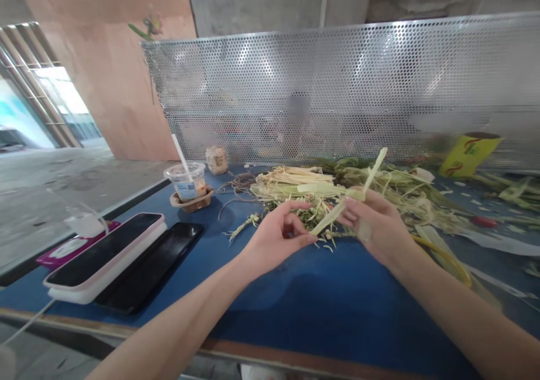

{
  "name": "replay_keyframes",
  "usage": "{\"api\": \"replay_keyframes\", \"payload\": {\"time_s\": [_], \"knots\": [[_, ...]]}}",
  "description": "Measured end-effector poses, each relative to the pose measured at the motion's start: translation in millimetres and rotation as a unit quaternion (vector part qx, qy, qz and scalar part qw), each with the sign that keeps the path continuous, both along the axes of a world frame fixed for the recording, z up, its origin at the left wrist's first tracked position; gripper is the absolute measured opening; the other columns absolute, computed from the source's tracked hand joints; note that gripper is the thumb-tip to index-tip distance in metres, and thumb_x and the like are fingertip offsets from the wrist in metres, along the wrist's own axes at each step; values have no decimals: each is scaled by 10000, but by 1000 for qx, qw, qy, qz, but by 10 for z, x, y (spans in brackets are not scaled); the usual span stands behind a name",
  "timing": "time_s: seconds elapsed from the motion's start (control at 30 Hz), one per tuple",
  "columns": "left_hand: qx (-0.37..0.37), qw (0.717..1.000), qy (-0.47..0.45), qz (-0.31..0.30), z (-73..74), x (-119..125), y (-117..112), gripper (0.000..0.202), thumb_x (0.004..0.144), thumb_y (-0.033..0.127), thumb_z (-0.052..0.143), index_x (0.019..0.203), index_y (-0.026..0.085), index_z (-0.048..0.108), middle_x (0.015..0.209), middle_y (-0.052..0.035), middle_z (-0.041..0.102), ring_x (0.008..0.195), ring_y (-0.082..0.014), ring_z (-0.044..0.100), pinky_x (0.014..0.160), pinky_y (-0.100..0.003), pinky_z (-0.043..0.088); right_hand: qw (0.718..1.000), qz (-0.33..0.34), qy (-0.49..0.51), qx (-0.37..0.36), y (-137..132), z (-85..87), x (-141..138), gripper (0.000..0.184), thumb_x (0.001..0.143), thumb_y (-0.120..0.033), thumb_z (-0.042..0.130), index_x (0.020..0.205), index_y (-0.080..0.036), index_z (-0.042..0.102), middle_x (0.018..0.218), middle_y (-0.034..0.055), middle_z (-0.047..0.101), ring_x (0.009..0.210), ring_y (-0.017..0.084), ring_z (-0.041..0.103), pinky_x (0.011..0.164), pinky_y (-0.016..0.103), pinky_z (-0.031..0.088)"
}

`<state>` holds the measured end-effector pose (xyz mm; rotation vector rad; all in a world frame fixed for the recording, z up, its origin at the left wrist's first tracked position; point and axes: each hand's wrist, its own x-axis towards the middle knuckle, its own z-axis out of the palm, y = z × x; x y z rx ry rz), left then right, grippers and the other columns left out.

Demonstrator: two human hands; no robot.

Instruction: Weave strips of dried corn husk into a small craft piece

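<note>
A pale green strip of corn husk [329, 218] runs slantwise between my two hands, over the middle of the blue table. My left hand [283, 227] pinches its lower end near the thumb tip, with the index finger curved above. My right hand [377, 222] closes its thumb and fingers on the strip farther up; a folded piece [375, 169] sticks up above the knuckles. Just behind the hands lies a heap of small green sprigs [310, 214], partly hidden by them. Beyond it rests a bundle of pale husk strips [295, 177].
At left are a phone in a pink case [105, 250], a black phone [154, 267], a purple packet [63, 253] and a lidded cup with straw [185, 182]. More husks [422, 194] and a yellow tube [469, 155] lie right. A perforated metal screen [337, 87] stands behind.
</note>
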<state>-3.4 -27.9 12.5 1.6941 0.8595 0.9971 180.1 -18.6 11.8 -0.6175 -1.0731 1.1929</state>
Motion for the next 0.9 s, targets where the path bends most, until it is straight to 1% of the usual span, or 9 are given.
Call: {"api": "replay_keyframes", "payload": {"time_s": [0.1,0.2,0.3,0.4,0.53,0.63,0.7,0.8,0.9], "knots": [[-2,1000,30,-5,32,-13,-25,451,683,232,634,1105,174,486,667,39,518,584,-74,486,540,-194,373,1000,6,-19,-8,5,-28,-12,140,638,-199,704,709,-187,584,554,-55,462,481,53,372,443,209,307],[-2,998,39,-42,40,-4,-33,295,732,306,583,982,152,556,754,-8,543,631,-86,487,540,-198,377,995,19,-91,-21,-24,-74,-67,222,612,-248,724,771,-187,581,567,-50,512,478,60,416,449,217,327],[1,998,50,-42,15,29,-20,241,762,369,539,794,132,574,701,-17,562,580,-76,467,535,-203,382,985,34,-163,-43,-65,-105,-123,312,577,-303,740,809,-184,571,566,-42,543,476,75,458,449,222,347],[-4,997,69,-33,-16,58,-8,208,740,331,570,682,132,552,657,-10,582,566,-71,478,545,-197,384,980,8,-194,-52,-89,-108,-137,319,565,-342,738,775,-181,560,532,-54,517,447,70,443,438,219,339],[-5,995,96,-38,-26,58,-24,194,723,324,584,672,139,560,648,-9,587,561,-77,487,546,-204,392,976,-35,-213,-35,-96,-95,-106,262,602,-348,713,723,-174,559,488,-64,465,436,65,408,437,218,313],[-22,993,114,-35,-20,52,-41,196,723,324,573,654,146,530,653,-12,582,558,-88,499,539,-215,401,977,2,-210,-46,-92,-94,-104,267,627,-368,692,765,-175,572,526,-55,492,445,66,419,449,225,335],[-11,994,108,-32,-11,52,-43,208,727,345,566,664,152,522,669,-12,580,573,-95,510,547,-218,407,977,29,-201,-60,-91,-95,-118,292,620,-385,694,783,-176,571,532,-56,495,443,63,421,453,225,344],[30,996,80,-2,9,52,-30,277,783,401,482,674,154,546,654,-12,580,576,-95,509,548,-209,401,977,30,-200,-72,-101,-93,-140,322,585,-386,719,774,-178,562,516,-65,480,441,60,413,448,217,331],[59,994,70,66,15,52,-8,368,833,418,393,635,154,554,626,-10,582,553,-91,490,547,-206,391,975,3,-208,-76,-121,-90,-149,302,589,-373,719,753,-180,554,495,-70,464,438,60,404,440,213,315]]}}
